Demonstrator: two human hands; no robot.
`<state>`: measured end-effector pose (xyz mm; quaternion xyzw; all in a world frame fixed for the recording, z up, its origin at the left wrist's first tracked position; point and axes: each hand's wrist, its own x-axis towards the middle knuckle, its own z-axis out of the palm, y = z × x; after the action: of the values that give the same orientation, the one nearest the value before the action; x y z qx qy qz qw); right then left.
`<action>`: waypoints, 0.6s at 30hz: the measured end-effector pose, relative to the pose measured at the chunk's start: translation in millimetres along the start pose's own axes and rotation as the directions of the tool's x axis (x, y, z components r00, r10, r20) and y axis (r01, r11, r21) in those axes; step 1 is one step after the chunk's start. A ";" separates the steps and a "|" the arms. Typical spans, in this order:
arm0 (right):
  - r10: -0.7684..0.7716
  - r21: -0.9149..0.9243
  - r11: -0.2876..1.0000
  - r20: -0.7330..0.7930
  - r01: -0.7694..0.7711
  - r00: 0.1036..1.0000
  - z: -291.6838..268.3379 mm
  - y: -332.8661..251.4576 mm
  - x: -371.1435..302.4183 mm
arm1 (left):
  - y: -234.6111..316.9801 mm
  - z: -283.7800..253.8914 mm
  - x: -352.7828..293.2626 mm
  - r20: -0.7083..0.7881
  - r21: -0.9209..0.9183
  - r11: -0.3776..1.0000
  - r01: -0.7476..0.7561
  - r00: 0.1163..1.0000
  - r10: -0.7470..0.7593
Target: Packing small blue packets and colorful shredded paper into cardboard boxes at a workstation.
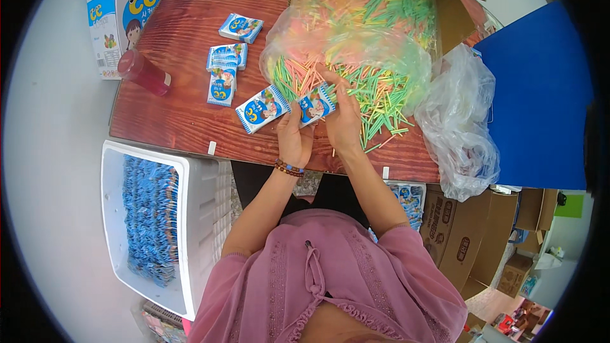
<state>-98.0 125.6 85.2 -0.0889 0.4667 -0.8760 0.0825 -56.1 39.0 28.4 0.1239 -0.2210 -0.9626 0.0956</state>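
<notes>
My left hand (294, 138), with a beaded bracelet at the wrist, grips a small blue-and-white packet (316, 105) above the table's near edge. My right hand (344, 117) is closed at the packet's right end, where a few green sticks (330, 92) show between its fingers and the packet. Just left of my left fingers lies another packet, or a small stack of them (262, 109). Beyond both hands, a heap of thin pink, green and yellow sticks (381, 98) spills from a large clear plastic bag (356, 32).
Further packets (222, 84) lie on the red-brown wooden table (171, 114). A pink cup (144, 72) and printed cartons (103, 32) stand at the left. A white bin (184, 216) of packets is below left. A crumpled plastic bag (459, 127) hangs at the right edge, near a blue panel (534, 101).
</notes>
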 end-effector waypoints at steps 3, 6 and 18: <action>-0.072 -0.117 0.990 0.047 0.077 0.996 -3.8 5.3 6.1 | -2.8 0.9 5.2 0.001 -0.012 1.000 -0.002 1.000 0.002; -0.061 -0.190 0.979 0.106 0.080 0.992 -1.5 4.3 6.5 | -4.6 0.3 10.7 -0.012 -0.031 0.999 -0.005 1.000 0.005; -0.203 -0.016 0.978 0.138 0.207 0.969 -3.6 -0.4 13.8 | 0.6 -6.1 11.8 0.035 -0.230 0.970 0.082 0.997 -0.075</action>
<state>-112.2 125.6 84.6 -0.1970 0.4615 -0.8647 0.0216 -65.6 33.2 21.0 0.1078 -0.1034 -0.9864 0.0684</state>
